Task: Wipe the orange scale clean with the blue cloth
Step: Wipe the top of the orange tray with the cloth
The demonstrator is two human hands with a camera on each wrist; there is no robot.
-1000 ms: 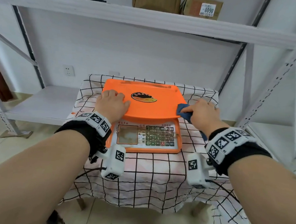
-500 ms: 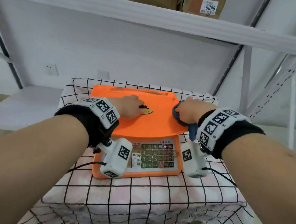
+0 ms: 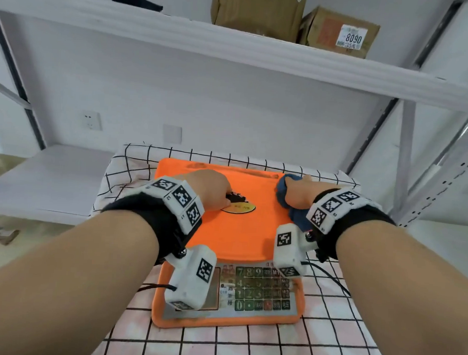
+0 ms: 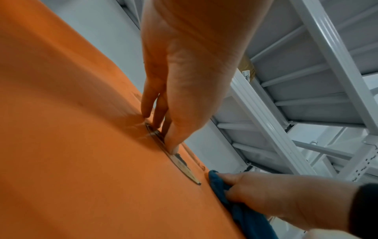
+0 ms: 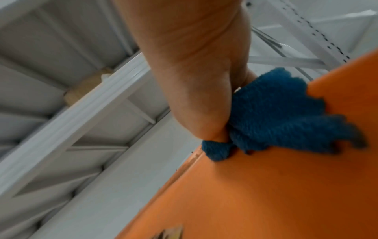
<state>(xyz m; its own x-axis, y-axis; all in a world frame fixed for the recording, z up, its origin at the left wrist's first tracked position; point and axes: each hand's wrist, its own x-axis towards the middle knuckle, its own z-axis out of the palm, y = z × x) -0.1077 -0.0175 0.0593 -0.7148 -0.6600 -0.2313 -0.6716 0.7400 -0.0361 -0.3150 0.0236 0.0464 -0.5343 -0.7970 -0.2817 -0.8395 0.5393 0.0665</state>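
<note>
The orange scale (image 3: 235,231) stands on a checked tablecloth, its keypad toward me. My left hand (image 3: 209,188) lies on the weighing plate, straight fingers (image 4: 155,103) pressing beside the round logo (image 3: 238,204). My right hand (image 3: 298,193) grips the bunched blue cloth (image 3: 283,196) and holds it against the plate's far right corner. From the right wrist, the blue cloth (image 5: 276,116) bulges under the right hand (image 5: 204,80) onto the orange scale (image 5: 266,194). In the left wrist view the blue cloth (image 4: 231,198) meets the plate edge of the orange scale (image 4: 81,161).
The checked tablecloth (image 3: 313,352) covers a small table. A white metal shelf (image 3: 234,47) runs overhead with cardboard boxes (image 3: 341,31) on it. A slanted rack upright (image 3: 444,172) stands close on the right, and a low white shelf (image 3: 45,178) on the left.
Both hands have slid toward the back of the plate. The right hand took the cloth from the right edge to the far right corner; the left went from the left edge to the logo.
</note>
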